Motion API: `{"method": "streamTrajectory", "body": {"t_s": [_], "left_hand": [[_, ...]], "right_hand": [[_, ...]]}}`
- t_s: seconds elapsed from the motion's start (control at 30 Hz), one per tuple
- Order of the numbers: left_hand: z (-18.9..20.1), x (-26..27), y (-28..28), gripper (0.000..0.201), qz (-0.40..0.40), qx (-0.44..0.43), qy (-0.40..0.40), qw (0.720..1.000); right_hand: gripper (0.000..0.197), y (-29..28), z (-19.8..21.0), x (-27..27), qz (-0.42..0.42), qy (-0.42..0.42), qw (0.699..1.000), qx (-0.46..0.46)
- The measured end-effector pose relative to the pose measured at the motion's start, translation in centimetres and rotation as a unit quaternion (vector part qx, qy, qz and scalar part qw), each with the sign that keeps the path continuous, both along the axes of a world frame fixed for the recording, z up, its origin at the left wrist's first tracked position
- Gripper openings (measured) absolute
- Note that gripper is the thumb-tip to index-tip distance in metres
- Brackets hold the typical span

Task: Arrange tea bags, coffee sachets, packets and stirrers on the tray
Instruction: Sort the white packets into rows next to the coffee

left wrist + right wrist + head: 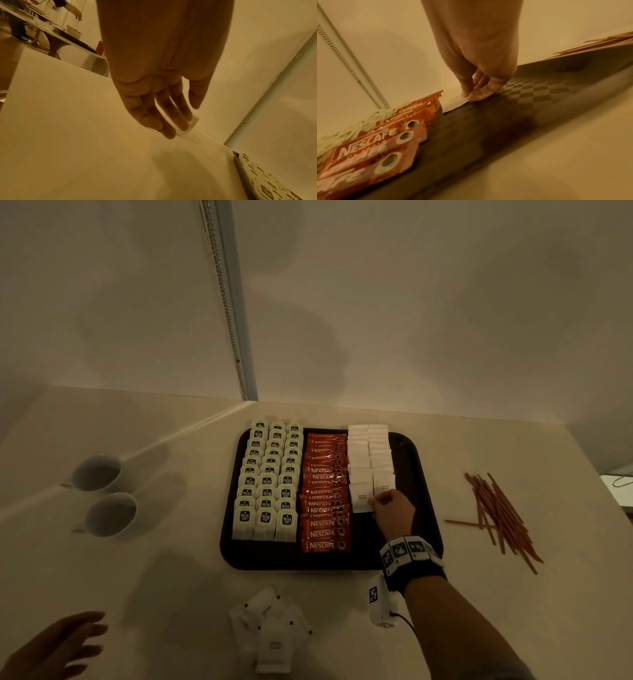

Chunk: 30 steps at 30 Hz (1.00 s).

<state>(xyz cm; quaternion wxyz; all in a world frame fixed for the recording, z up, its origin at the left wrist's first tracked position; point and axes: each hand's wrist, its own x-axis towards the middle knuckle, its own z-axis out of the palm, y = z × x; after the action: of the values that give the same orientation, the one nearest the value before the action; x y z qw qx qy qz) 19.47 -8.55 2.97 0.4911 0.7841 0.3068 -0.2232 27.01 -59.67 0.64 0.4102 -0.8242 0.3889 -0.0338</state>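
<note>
My right hand [390, 508] is reaching over the dark tray [423, 474], thumb & fingertips [477, 96] pinching the near right corner of a white sugar packet [362, 498]. In the right wrist view that packet is lying flat on the tray's checkered floor w/ my fingers pressing on its edge. It's sitting at the near end of the left column of white packets [370, 453], which are running in two columns toward the back of the tray, overlapping each other.

Just left of those, the orange Nescafe sachets [325, 498] are lying in one overlapped column down the middle. Left of them, tea bags [267, 484] are lining up in three columns, filling the tray's left part; the farthest ones are poking over the back rim.

My left hand [56, 645] is hovering low over the table [171, 594] at the near left, fingers straight & relaxed, gripping nothing.

Off the tray: a loose pile of white packets [270, 628] is waiting on the table just in front of the tray's near edge. The red stirrers [496, 511] are lying scattered on the table to the right, well apart from the tray. Two white cups [102, 494] are standing to the left, one behind the other.
</note>
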Motion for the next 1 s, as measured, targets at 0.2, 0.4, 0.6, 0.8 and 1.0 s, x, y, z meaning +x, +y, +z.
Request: {"method": "streamTrajectory", "body": {"t_s": [0.2, 0.4, 0.6, 0.8, 1.0], "left_hand": [[0.3, -2.6, 0.0, 0.021, 0.004, -0.010, -0.030, 0.999], [0.3, -5.7, -1.0, 0.018, 0.017, -0.039, -0.046, 0.998], [-0.3, -8.3, -1.7, 0.018, -0.001, -0.067, -0.047, 0.997], [-1.7, -9.7, 0.1, 0.018, -0.002, -0.059, -0.043, 0.997], [-1.8, -10.0, 1.2, 0.017, -0.002, -0.065, -0.049, 0.997]], "right_hand": [[0.014, 0.8, 1.7, -0.1, 0.021, -0.034, 0.999, -0.018], [0.016, 7.2, 7.7, -3.8, 0.387, 0.000, 0.918, 0.090], [0.087, 13.8, 5.6, -10.4, 0.594, 0.216, 0.769, -0.093], [0.113, 16.6, 3.2, -12.4, 0.551, 0.182, 0.801, -0.148], [0.076, 15.7, 3.2, -12.0, 0.506, 0.203, 0.836, -0.066]]}}
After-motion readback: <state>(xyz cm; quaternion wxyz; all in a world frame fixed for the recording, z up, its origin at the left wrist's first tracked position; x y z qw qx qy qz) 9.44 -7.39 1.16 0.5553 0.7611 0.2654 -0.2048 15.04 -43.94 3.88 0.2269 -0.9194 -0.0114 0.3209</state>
